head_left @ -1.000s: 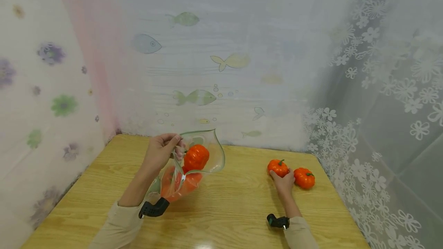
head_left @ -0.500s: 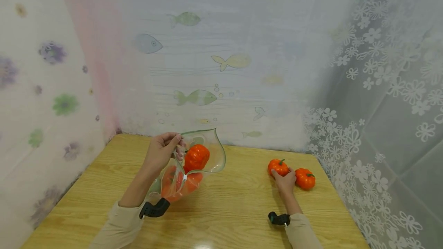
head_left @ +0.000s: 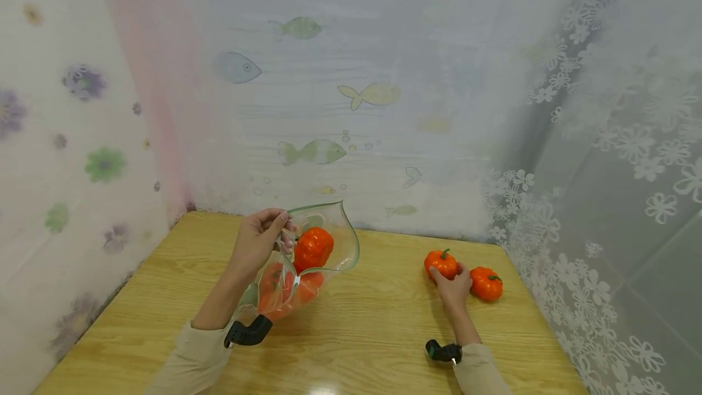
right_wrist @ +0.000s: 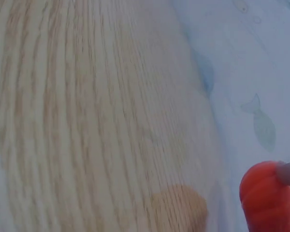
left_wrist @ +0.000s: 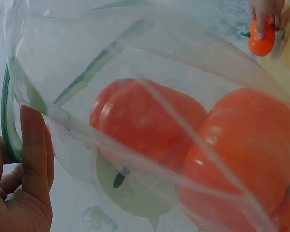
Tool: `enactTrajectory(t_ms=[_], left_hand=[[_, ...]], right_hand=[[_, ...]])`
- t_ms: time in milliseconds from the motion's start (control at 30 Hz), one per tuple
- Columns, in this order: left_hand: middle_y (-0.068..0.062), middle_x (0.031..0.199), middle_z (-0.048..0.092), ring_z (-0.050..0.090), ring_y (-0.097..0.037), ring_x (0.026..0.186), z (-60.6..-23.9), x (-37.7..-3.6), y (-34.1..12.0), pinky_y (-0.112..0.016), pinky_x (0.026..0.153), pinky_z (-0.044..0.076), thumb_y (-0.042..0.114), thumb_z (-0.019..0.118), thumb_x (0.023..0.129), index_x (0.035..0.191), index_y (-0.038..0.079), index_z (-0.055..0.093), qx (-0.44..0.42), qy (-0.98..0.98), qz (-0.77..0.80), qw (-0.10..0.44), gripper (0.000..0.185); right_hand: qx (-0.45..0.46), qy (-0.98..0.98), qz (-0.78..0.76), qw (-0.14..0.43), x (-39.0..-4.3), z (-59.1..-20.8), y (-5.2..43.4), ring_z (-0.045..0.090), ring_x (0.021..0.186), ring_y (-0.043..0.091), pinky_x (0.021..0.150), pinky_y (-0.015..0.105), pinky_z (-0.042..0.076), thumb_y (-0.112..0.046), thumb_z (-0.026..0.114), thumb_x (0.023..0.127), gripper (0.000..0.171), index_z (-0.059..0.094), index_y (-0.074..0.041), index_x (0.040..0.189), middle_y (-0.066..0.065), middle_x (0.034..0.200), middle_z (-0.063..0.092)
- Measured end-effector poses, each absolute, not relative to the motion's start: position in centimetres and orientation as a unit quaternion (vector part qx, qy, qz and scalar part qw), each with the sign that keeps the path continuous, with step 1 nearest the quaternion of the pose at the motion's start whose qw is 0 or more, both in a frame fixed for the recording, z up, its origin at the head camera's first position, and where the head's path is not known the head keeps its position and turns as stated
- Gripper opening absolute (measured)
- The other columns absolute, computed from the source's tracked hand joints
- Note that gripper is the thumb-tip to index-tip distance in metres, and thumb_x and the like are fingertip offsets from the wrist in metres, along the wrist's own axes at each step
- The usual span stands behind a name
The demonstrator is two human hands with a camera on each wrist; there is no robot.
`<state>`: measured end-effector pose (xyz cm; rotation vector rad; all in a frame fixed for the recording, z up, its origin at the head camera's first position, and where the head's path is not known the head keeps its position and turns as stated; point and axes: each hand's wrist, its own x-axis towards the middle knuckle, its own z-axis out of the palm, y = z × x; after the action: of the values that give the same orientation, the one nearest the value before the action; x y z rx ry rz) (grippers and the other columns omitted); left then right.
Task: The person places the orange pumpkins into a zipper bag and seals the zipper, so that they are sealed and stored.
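Note:
My left hand (head_left: 262,238) pinches the rim of a clear plastic bag (head_left: 345,245) with a green edge, held tilted above the table, its mouth gaping. Inside are several shiny orange-red lobed vegetables (left_wrist: 147,123), like bell peppers or small pumpkins; the plastic blurs their shape. Over on the right, my right hand (head_left: 454,290) grips a small orange pumpkin (head_left: 439,263) with a green stem, thumb on its near left side. Just right of that hand a second orange pumpkin (head_left: 486,284) sits on the table. In the right wrist view only part of the held pumpkin (right_wrist: 268,200) shows.
The wooden table (head_left: 378,334) spreads beneath both hands. A curtain printed with fish (head_left: 318,152) hangs behind its far edge, and a sheer flowered curtain (head_left: 592,297) runs along the right side. Bare tabletop lies between the bag and the pumpkins.
The pumpkin in my right hand has shifted slightly left, away from the other pumpkin. My left hand and the bag stay almost still. The whole head view has moved a little.

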<state>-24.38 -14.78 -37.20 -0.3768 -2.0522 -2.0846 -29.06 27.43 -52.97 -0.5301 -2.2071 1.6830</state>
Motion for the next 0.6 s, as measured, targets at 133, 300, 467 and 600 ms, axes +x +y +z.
enactTrajectory(t_ms=[133, 300, 467, 600], left_hand=[[-0.012, 0.09, 0.072, 0.066, -0.01, 0.059, -37.0, -24.2, -15.0, -0.026, 0.057, 0.059, 0.018, 0.054, 0.108, 0.119, -0.009, 0.061, -0.125, -0.694, -0.703, 0.093, 0.031], [-0.009, 0.089, 0.072, 0.066, -0.009, 0.059, -37.3, -24.5, -15.6, -0.025, 0.056, 0.059, 0.019, 0.054, 0.108, 0.119, -0.01, 0.061, -0.126, -0.692, -0.704, 0.096, 0.032], [-0.009, 0.088, 0.072, 0.065, -0.01, 0.058, -37.7, -24.7, -16.3, -0.026, 0.056, 0.059, 0.018, 0.055, 0.107, 0.118, -0.01, 0.062, -0.127, -0.682, -0.714, 0.094, 0.031], [-0.006, 0.087, 0.072, 0.065, -0.011, 0.058, -38.1, -24.8, -16.8, -0.027, 0.056, 0.059, 0.019, 0.055, 0.107, 0.118, -0.01, 0.061, -0.128, -0.675, -0.721, 0.091, 0.031]], right_hand=[[-0.18, -0.744, 0.613, 0.197, -28.6, -52.3, 26.6, 0.045, 0.13, 0.046, 0.095, 0.033, 0.052, -0.019, 0.081, 0.089, 0.084, 0.033, 0.005, 0.153, 0.029, 0.152, 0.032], [-0.162, -0.712, 0.642, 0.232, -28.4, -51.8, 25.2, 0.054, 0.119, 0.041, 0.065, 0.01, 0.05, -0.017, 0.087, 0.083, 0.08, 0.044, 0.001, 0.148, 0.023, 0.145, 0.041], [-0.159, -0.69, 0.663, 0.243, -27.9, -51.5, 23.9, 0.055, 0.117, 0.036, 0.066, 0.012, 0.054, -0.016, 0.089, 0.081, 0.078, 0.048, -0.002, 0.146, 0.02, 0.143, 0.043], [-0.145, -0.67, 0.677, 0.269, -27.5, -51.3, 22.7, 0.058, 0.109, 0.026, 0.07, 0.012, 0.056, -0.013, 0.09, 0.079, 0.077, 0.051, -0.002, 0.144, 0.015, 0.139, 0.047]])
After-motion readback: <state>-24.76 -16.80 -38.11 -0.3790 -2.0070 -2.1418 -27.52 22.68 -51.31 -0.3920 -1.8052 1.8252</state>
